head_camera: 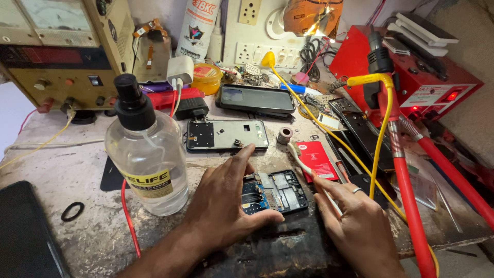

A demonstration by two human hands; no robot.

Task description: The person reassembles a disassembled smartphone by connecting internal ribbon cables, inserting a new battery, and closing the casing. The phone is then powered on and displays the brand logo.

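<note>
While we look down from the head camera, our two bare hands meet at the lower middle of the frame over an opened phone body (pixel 275 191), its back removed so that blue and grey inner parts show; it lies flat on a dark, worn mat (pixel 278 247) at the near edge of the bench. Our left hand (pixel 226 201) lies palm down on the phone's left end, fingers spread and loose, thumb along its near edge, pinning it and gripping nothing. Our right hand (pixel 355 226), a ring on one finger, rests just right of the phone with a thin white tool (pixel 309 170) running under its fingers toward the phone's upper right corner; how tightly the fingers close on it we cannot tell. We judge the work to be at the stage of steadying the open phone and bringing the tool to it, so the next move calls for a firm hold-down and a fine, well-aimed tip. Left of our hands stands a clear spray bottle (pixel 149 164) with a black pump. Just beyond lies a bare phone frame (pixel 226 135), and behind it a dark phone (pixel 256 99). A beige power supply (pixel 62 51) fills the upper left, a red station (pixel 411 77) the upper right.
</note>
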